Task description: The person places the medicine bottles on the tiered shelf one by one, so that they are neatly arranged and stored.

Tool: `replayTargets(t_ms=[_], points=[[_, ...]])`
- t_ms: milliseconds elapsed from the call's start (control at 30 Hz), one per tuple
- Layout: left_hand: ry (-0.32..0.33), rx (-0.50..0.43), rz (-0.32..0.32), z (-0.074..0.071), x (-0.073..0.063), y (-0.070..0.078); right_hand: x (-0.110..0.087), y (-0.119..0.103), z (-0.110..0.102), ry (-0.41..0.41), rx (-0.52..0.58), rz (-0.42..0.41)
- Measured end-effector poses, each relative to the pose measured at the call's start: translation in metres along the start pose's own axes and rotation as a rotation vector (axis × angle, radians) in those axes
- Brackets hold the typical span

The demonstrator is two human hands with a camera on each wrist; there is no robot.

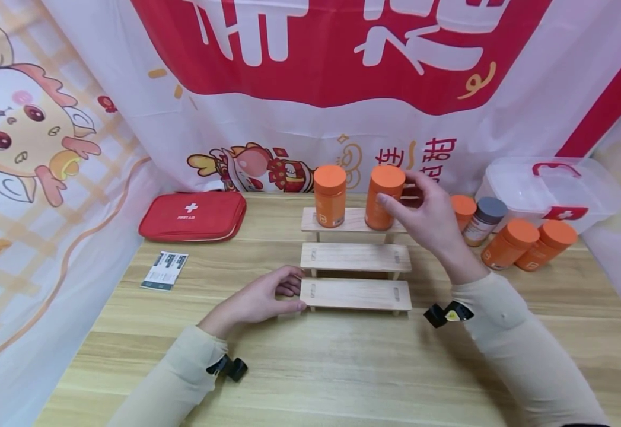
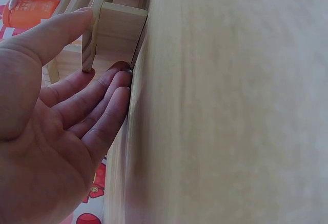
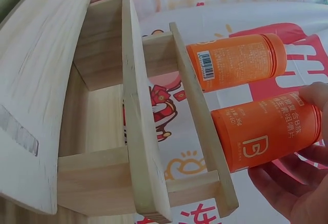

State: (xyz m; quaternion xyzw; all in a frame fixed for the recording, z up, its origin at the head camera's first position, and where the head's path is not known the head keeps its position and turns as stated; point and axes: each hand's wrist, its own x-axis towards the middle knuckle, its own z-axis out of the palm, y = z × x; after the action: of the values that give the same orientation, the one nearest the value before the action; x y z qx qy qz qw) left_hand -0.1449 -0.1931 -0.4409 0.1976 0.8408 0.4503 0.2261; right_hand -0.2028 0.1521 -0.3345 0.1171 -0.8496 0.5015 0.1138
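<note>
A three-tier wooden step rack stands on the table. My right hand grips an orange vitamin bottle by its sides, thumb in front and fingers around the far side. That bottle stands upright at the right part of the top tier, its base right at the board in the right wrist view. A matching orange bottle stands to its left on the same tier. At the lowest tier's left end, my left hand pinches the board between thumb and index finger, with the other fingers beneath.
Right of the rack are more orange-capped bottles and a grey-capped bottle. Behind them sits a clear plastic box with a red handle. At left lie a red first-aid pouch and a printed card. A printed cloth hangs behind.
</note>
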Motion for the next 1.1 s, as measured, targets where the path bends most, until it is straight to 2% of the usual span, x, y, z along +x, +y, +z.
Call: replayTargets(t_ms=[633, 1100], points=[[-0.005, -0.013, 0.001, -0.001, 0.0, 0.0006, -0.0018, 0.0021, -0.0017, 0.014, -0.008, -0.023], [-0.003, -0.008, -0.009, -0.0011, 0.0, -0.001, -0.005, 0.0031, -0.0065, -0.036, -0.016, 0.014]])
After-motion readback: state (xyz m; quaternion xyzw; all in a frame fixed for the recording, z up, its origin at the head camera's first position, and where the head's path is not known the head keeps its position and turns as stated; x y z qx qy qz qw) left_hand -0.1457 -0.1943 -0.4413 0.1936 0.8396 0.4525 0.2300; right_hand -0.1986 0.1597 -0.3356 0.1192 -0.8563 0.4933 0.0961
